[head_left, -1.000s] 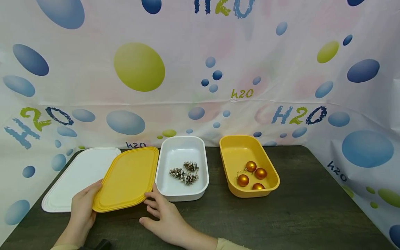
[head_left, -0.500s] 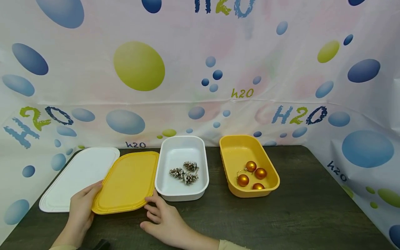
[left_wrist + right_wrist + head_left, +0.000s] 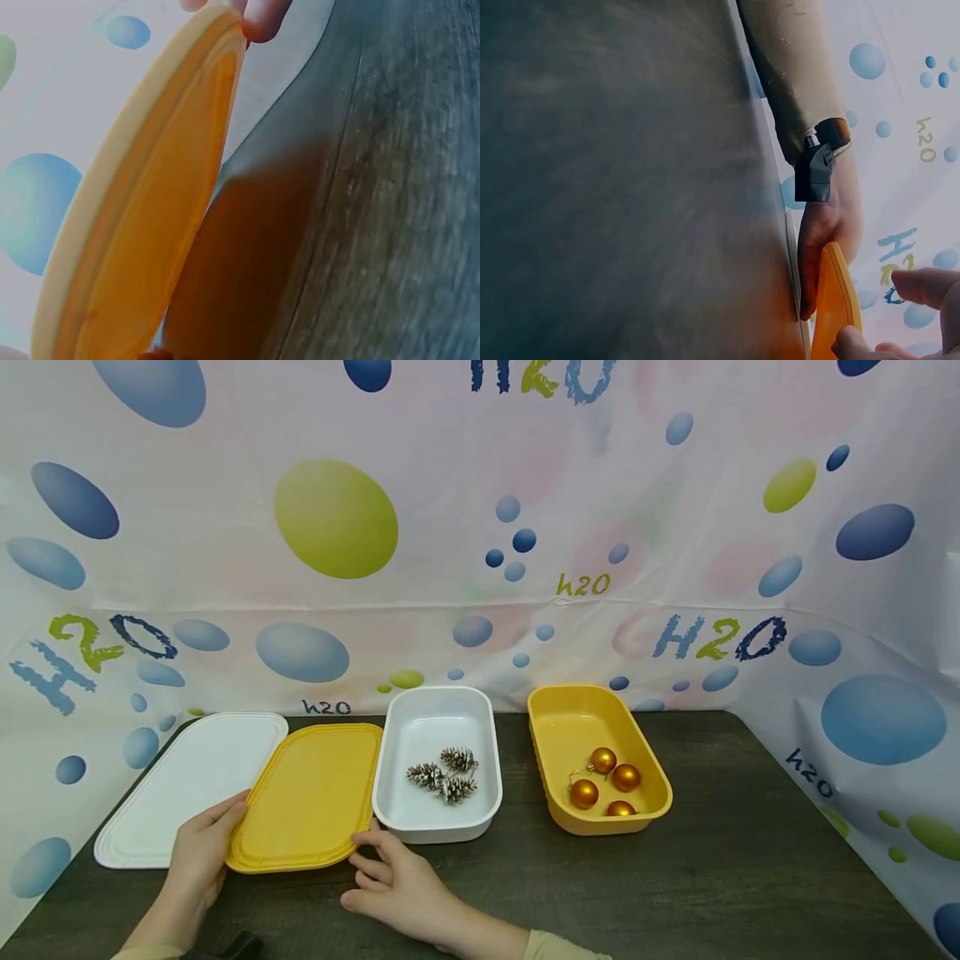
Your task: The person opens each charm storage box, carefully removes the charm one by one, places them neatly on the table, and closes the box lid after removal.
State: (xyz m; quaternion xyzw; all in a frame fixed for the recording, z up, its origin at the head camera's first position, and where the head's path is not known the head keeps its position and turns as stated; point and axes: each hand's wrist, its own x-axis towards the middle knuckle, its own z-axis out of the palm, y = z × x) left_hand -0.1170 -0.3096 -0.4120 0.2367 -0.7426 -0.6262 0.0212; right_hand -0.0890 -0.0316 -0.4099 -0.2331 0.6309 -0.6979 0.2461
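My left hand (image 3: 198, 847) grips the left near edge of a yellow plastic lid (image 3: 311, 797). At the lid's near right corner, fingertips of my right hand (image 3: 408, 885) touch the rim, with the thumb held apart. The left wrist view shows the lid (image 3: 161, 202) tilted, its near side raised above the table. Partly under its left side lies a white lid (image 3: 195, 777). Just right of the yellow lid stands a white container (image 3: 438, 831) holding several frosted pine cones (image 3: 456, 789).
Farther right is a yellow container (image 3: 551, 718) with several orange-gold Christmas baubles (image 3: 626, 777). The dark wooden table (image 3: 720, 852) extends to the right and in front. A patterned white sheet (image 3: 450, 468) rises behind it. A black device (image 3: 814, 172) sits on the left wrist.
The yellow lid's far edge has come down and slightly nearer, and both hands have moved with it a little. The white lid has shifted slightly left. The containers stay put.
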